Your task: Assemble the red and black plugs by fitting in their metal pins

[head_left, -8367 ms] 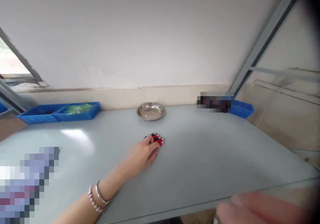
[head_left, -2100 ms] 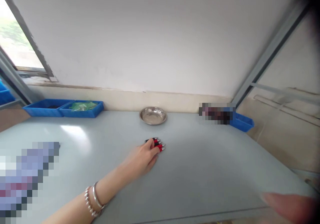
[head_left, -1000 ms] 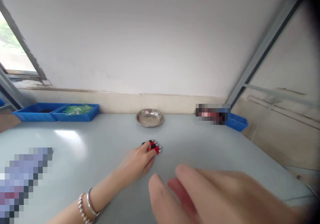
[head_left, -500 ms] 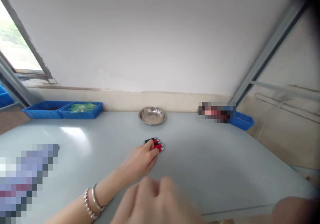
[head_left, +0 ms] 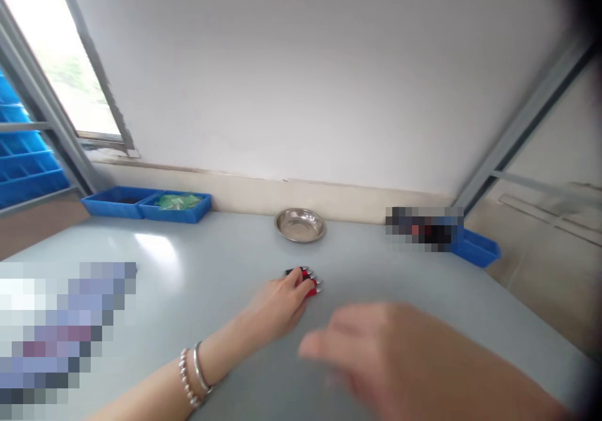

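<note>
In the left blue bin [head_left: 111, 209] on the table [head_left: 226, 251], dark contents [head_left: 130, 201] are held; in the adjoining bin [head_left: 179, 216], green plastic packaging [head_left: 179, 202]. In front of the steel dish [head_left: 300, 228], red and black pens [head_left: 311, 292] are gripped by the left hand [head_left: 283, 298], their long axes laid roughly crosswise, silver tips [head_left: 320, 290] pointed right. The right hand [head_left: 376, 342] is raised and blurred; whether anything is clasped cannot be told.

Bright metal gleams on a smooth dish [head_left: 300, 233], a polished bangle [head_left: 199, 369] and silver-tipped red and black pens [head_left: 311, 292]; a smooth gray tabletop [head_left: 376, 277] throws back glossy light, while blue bins [head_left: 176, 214] look plastic, green film [head_left: 179, 202] crinkled and shiny, the wall [head_left: 301, 82] matt.
</note>
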{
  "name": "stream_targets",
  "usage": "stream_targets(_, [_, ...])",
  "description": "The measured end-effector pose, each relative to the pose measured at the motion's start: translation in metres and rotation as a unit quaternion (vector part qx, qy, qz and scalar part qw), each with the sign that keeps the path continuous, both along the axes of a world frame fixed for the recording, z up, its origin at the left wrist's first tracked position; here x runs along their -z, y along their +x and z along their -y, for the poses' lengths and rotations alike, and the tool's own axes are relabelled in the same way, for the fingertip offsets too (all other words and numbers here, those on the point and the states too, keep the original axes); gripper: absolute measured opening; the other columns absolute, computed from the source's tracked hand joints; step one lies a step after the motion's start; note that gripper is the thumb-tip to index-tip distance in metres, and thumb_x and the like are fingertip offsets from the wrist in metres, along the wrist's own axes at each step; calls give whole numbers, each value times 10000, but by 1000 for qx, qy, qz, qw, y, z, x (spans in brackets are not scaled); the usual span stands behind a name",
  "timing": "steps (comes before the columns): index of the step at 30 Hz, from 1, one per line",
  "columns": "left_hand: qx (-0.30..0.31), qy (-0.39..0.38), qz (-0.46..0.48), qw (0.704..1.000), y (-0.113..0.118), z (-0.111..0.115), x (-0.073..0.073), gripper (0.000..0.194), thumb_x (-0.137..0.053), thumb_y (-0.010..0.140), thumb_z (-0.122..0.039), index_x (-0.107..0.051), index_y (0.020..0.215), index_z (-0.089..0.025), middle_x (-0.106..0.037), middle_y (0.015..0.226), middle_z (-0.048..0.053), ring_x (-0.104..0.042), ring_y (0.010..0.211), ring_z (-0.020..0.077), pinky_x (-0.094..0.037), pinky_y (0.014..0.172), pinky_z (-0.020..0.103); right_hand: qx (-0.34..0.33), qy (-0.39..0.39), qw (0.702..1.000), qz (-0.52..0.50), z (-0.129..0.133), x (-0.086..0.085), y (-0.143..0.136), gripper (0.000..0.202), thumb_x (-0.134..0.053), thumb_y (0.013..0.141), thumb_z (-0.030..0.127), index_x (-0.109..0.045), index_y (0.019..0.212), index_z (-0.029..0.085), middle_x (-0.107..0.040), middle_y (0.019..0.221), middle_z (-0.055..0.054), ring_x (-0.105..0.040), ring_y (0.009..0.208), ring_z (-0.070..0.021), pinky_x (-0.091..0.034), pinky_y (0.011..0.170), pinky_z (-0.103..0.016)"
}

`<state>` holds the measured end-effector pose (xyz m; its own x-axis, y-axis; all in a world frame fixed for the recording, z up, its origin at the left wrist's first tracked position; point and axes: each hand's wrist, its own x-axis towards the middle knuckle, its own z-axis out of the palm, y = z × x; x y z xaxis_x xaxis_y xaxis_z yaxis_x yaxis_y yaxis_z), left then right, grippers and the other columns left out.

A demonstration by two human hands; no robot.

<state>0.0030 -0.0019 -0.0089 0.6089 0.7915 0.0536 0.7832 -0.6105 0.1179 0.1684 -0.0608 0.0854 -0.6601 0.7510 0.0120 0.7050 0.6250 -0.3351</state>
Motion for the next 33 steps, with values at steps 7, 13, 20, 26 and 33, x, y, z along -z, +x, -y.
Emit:
stream_targets(7, [-45,3,-29,999,-1,-2,0,230,-426,790,-202,-435,1019,-187,-517,999,71,-583,730,188,-490,616,295,146,-120,967,-172,-105,70,17,170,-521,736,259,-628,817,155,-548,601,3,-479,549,-109,-358,521,-206])
stream_targets(13, [-70,8,-34,997,-1,-3,1,170,-422,797,-211,-455,961,-179,-541,959,66,-597,725,197,-489,591,293,144,-149,972,-108,-108,97,21,151,-617,648,231,-576,782,174,-505,598,34,-452,537,-95,-324,495,-192])
stream_targets(20, [-104,8,-18,994,-5,-8,-4,154,-382,840,-296,-461,914,-186,-545,904,56,-594,712,195,-472,561,281,136,-121,981,-69,-102,103,8,142,-606,666,212,-494,752,197,-505,595,47,-447,541,-98,-289,479,-187])
stream_targets(26, [-172,4,9,985,-17,-25,5,215,-291,880,-237,-451,1016,-193,-501,972,73,-593,732,188,-462,578,289,146,-118,981,-58,-100,101,5,303,-612,693,297,-467,946,215,-542,683,25,-484,600,-124,-316,503,-197])
stream_targets(33, [-193,-14,-4,981,-25,-37,14,236,-280,882,-234,-465,1025,-202,-491,972,72,-592,755,199,-446,599,304,131,-100,985,-52,-95,94,3,321,-581,742,298,-493,1044,235,-562,757,-9,-514,657,-145,-334,538,-210])
